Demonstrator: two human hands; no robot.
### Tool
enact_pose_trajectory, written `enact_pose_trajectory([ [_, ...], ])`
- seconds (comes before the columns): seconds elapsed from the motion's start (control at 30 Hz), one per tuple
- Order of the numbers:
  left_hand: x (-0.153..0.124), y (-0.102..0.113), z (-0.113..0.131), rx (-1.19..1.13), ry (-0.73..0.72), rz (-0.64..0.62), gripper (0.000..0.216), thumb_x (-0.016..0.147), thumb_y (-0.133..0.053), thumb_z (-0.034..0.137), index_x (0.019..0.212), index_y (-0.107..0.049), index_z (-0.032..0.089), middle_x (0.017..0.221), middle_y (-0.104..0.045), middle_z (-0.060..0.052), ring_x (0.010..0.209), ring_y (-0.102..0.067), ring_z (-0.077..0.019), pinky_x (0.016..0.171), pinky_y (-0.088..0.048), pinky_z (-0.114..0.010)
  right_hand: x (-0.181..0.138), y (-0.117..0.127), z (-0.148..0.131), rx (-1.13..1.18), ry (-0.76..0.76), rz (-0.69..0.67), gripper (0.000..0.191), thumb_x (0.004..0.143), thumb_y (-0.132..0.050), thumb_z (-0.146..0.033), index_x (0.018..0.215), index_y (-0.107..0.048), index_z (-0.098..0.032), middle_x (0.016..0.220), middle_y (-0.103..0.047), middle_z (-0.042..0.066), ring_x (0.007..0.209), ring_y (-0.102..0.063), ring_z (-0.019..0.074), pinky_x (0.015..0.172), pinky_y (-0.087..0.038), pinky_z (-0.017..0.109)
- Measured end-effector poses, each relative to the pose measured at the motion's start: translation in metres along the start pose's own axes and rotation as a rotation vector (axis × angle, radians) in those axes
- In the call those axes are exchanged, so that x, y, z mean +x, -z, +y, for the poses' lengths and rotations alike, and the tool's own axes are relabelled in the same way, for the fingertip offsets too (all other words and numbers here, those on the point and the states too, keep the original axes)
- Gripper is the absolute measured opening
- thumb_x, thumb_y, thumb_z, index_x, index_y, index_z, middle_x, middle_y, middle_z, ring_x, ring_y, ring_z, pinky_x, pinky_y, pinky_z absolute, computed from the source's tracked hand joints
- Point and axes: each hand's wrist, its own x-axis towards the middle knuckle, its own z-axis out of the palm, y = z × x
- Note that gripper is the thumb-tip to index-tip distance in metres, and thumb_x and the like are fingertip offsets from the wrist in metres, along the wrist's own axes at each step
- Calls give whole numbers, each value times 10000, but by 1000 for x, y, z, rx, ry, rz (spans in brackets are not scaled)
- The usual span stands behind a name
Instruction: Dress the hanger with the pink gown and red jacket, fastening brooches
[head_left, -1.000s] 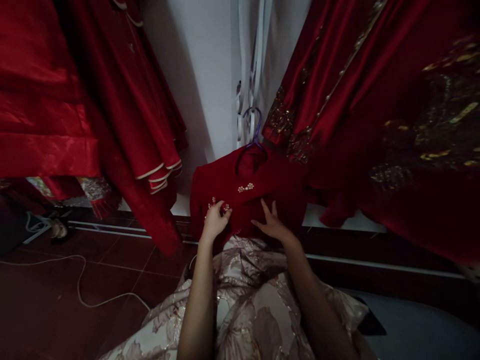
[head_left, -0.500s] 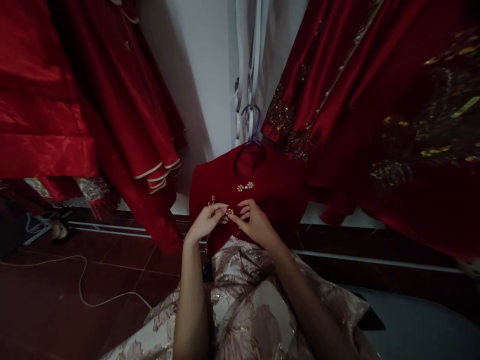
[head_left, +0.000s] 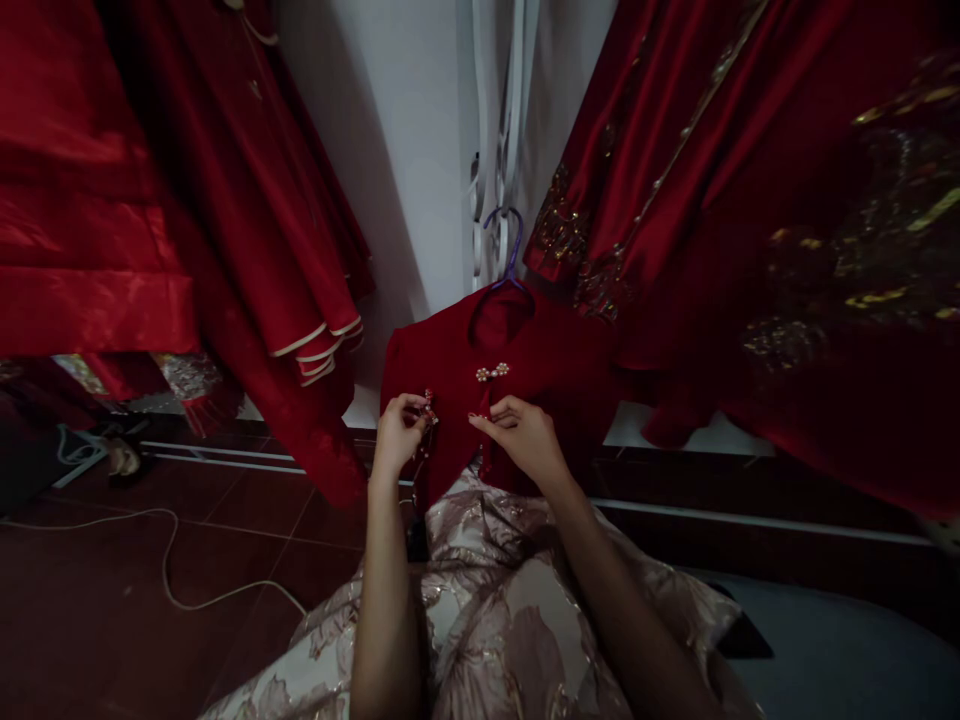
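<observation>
In front of me a dark red jacket hangs on a purple hanger. A gold flower-shaped clasp with pearls joins its front just below the neckline, and lower down the front edges part. My left hand pinches a small beaded ornament on the left side of the jacket, from which a thin beaded strand dangles. With thumb and fingers together, my right hand grips the jacket's front edge below the clasp. Whether a smaller piece is also between those fingers is too dark to tell.
Red garments hang on the left, and more with gold embroidery on the right. A white metal rack stands behind the hanger. Patterned shiny fabric covers my lap. A pale cable runs over the tiled floor.
My hands were close together at a gold fastener on the jacket front. Now they are apart: the left has moved left to the beaded ornament, the right slightly right, and the front edges part.
</observation>
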Motion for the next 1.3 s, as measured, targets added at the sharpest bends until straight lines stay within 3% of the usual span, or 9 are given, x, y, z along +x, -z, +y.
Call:
enact_pose_trajectory([
  [0.1,2,-3,-15,30,-19,10,329,632,-610,110,956,-581,159,936,-616,-44,664,-551,-70,645,-452,-204,1,1,0,41,-21,-9,302,635,-690,-454,685,-624,-164,682,-693,58,636,-656,184,563,-497,258],
  [0.27,3,-12,-20,-40,-29,-13,283,660,-607,143,941,-573,155,867,-605,-26,705,-564,-78,687,-458,-213,0,1,-2,97,-11,-40,287,650,-687,-435,738,-666,-163,732,-708,65,676,-669,198,600,-535,285],
  [0.43,5,-18,-16,-163,45,0,269,640,-611,125,909,-598,132,842,-632,-46,714,-586,-92,716,-478,-241,-1,-5,-8,108,-1,-81,211,714,-636,-378,808,-657,-189,742,-701,40,654,-666,179,541,-556,276],
  [0.6,6,-18,-6,-332,100,76,247,621,-627,128,867,-629,110,821,-662,-64,744,-613,-109,802,-480,-283,18,-24,-6,88,94,-83,169,721,-639,-323,809,-649,-180,774,-701,44,699,-669,166,631,-563,283],
  [0.73,2,-17,7,-387,126,65,304,624,-661,167,921,-645,105,891,-683,-87,798,-632,-131,849,-479,-311,37,-36,-6,59,124,-100,163,728,-634,-314,803,-644,-169,767,-697,48,691,-665,162,653,-556,293],
  [0.93,0,-19,14,-362,145,121,331,622,-714,279,906,-676,113,945,-694,-100,835,-645,-164,857,-489,-326,40,-36,-11,-56,172,-117,84,734,-628,-256,775,-645,-184,762,-702,41,707,-665,162,686,-533,283],
  [1.1,1,-21,11,-356,131,134,330,627,-712,273,913,-682,112,952,-694,-102,813,-650,-155,824,-499,-301,40,-36,-9,-54,162,-122,81,733,-625,-258,779,-643,-193,743,-698,30,674,-661,157,634,-523,258],
  [1.3,1,-23,6,-233,89,166,283,663,-672,266,905,-699,122,882,-705,-84,747,-645,-148,743,-508,-268,39,-44,-7,-144,207,-74,70,759,-584,-243,792,-625,-197,776,-695,33,694,-656,157,696,-504,269],
])
